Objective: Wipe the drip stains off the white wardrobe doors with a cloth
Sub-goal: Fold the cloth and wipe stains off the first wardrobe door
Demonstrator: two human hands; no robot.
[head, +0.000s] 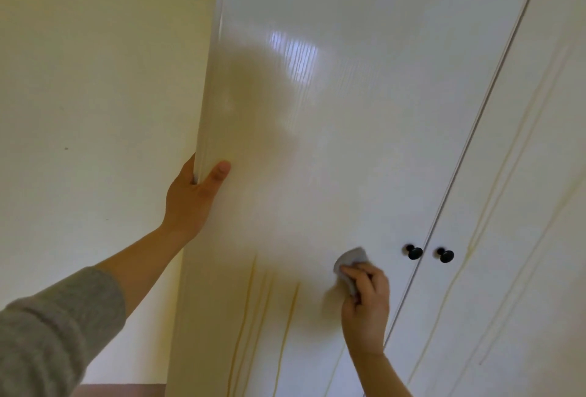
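**Left wardrobe door**: white and glossy, and reflecting a bright patch of light near its upper middle. Yellowish drip stains are running down its lower part toward the bottom edge.

**Right wardrobe door**: white, and carrying long yellowish streaks along most of its visible length.

**Knobs**: the left knob and the right knob, both black and round, are sitting on either side of the seam between the doors.

**Cloth**: small and grey, it is lying against the face of the left wardrobe door near its right edge. It is near the left knob and not touching it.

**Right grip**: the fingers are curling round the cloth and pressing it to the door.

**Left grip**: it is clasping the left edge of the left wardrobe door. The thumb is lying on the front face and the fingers are wrapping behind the edge, out of sight. A grey sleeve is covering the arm up to the elbow.

**Wall**: pale yellow, and standing beside the door's left edge.
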